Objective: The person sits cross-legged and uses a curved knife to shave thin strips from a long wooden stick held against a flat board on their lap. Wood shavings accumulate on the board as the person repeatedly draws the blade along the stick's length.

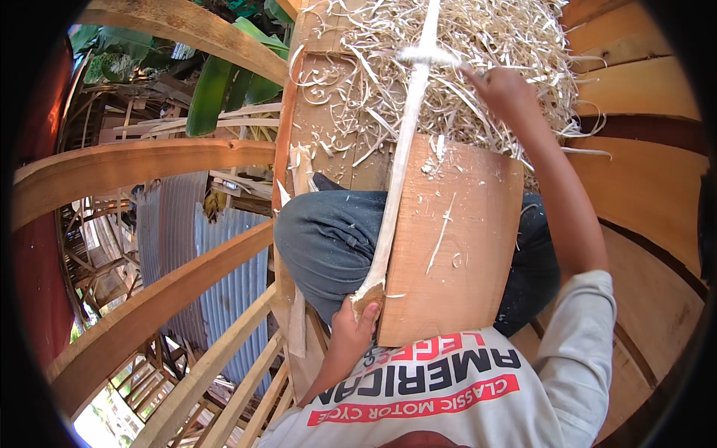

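Beside a wooden board (474,224), left hand (355,327) gripping a pale stick (403,142), right hand (508,93) near shavings (515,37), its hold unclear

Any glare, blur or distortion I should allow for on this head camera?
Head view: pale pole washed out toward its far end; whitish smear across it, too blurred to identify, near the right hand. Head view: wooden beams at left look bowed, probably partly fisheye; corners black; daylight at lower left blown out.

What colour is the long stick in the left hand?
The stick is pale cream, best seen in the head view.
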### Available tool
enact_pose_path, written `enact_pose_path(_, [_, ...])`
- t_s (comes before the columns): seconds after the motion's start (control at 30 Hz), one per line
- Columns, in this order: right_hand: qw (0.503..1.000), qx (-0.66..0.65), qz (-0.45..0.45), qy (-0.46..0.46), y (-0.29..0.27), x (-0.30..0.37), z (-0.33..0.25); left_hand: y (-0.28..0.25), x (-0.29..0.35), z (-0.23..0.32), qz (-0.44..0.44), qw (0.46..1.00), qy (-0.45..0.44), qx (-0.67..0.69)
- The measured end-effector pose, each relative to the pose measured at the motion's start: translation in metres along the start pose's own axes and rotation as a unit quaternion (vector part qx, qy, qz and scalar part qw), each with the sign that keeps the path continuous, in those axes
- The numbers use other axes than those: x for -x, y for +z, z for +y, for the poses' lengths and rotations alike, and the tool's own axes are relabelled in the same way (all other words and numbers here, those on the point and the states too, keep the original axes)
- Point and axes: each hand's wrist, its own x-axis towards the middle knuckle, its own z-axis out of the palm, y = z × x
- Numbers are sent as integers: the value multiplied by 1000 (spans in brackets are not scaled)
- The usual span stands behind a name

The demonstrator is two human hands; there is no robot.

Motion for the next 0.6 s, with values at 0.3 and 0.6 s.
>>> enact_pose_path(0.3, [977, -138, 128, 98, 17, 36, 89, 2, 1, -7, 1, 1000, 1, 20])
enact_pose_path(0.6, [885, -447, 108, 70, 20, 80, 71, -3, 18, -6, 85, 984, 111, -113])
